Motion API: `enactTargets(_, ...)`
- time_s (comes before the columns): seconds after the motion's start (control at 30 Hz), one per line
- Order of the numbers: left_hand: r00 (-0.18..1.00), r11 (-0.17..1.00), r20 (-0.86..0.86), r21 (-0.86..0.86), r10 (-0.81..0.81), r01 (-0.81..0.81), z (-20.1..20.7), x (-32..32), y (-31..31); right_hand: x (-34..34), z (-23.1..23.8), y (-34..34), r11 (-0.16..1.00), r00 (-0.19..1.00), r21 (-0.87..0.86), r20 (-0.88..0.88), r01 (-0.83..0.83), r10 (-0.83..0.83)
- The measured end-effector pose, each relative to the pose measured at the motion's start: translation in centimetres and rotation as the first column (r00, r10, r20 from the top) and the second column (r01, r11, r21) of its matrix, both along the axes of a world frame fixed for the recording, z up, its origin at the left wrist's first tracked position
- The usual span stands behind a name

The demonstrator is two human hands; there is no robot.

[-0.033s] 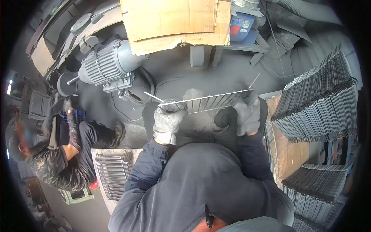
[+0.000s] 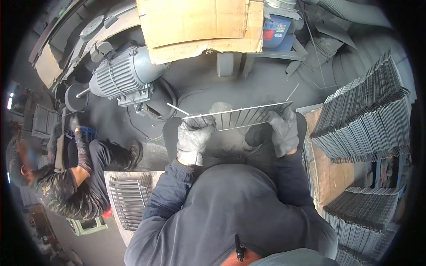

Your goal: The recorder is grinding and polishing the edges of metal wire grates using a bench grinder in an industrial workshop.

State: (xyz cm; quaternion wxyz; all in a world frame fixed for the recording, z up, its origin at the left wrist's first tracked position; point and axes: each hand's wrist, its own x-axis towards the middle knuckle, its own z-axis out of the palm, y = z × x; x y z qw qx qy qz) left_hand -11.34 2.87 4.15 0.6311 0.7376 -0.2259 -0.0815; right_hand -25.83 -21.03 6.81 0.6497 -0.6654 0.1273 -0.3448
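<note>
A thin metal wire rack (image 2: 242,109) is held level in front of my knees, its long rail rising slightly to the right. Several cross wires run from the rail toward me, and a bent end wire sticks up at each end. My left hand (image 2: 194,139), in a dusty grey work glove, is closed around the rack's left end. At the right end my right hand (image 2: 284,132), gloved the same way, is closed on the rack. The glove fingers are partly hidden behind the wires.
Ahead, a cardboard sheet (image 2: 199,26) hangs above a wheel (image 2: 225,64). A grey electric motor (image 2: 117,75) sits front left. Stacked wire racks (image 2: 361,124) stand on a board at right; more racks (image 2: 128,201) lie at left. A co-worker (image 2: 66,186) sits farther left.
</note>
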Motion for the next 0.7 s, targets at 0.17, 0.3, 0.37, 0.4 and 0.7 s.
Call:
enactTargets(0.17, 0.91, 0.995, -0.413, -0.102, -0.025, -0.019, 0.8, 0.0, -1.3, -1.0, 1.4, 0.0, 0.995, 0.978, 0.08, -0.196, -0.06, 0.074)
enactTargets(0.3, 0.908, 0.974, -0.419, -0.207, -0.003, -0.092, 0.7, -0.2, -1.1, -0.9, 2.2, 0.8, 0.969, 0.955, 0.245, -0.286, -0.012, 0.084)
enactTargets(0.37, 0.913, 0.971, -0.409, -0.219, -0.002, -0.096, 0.3, -0.3, -0.9, -0.7, 2.5, 1.2, 0.977, 0.979, 0.208, -0.187, -0.043, 0.083)
enactTargets(0.4, 0.913, 0.963, -0.407, -0.253, -0.014, -0.098, 0.0, -0.3, -0.8, -0.7, 2.7, 1.4, 0.98, 0.984, 0.188, -0.152, -0.061, 0.09)
enactTargets(0.7, 0.935, 0.932, -0.346, -0.358, -0.079, -0.053, -1.2, -0.1, -0.8, -0.7, 6.8, 0.1, 0.957, 0.974, -0.29, -0.214, 0.004, -0.069)
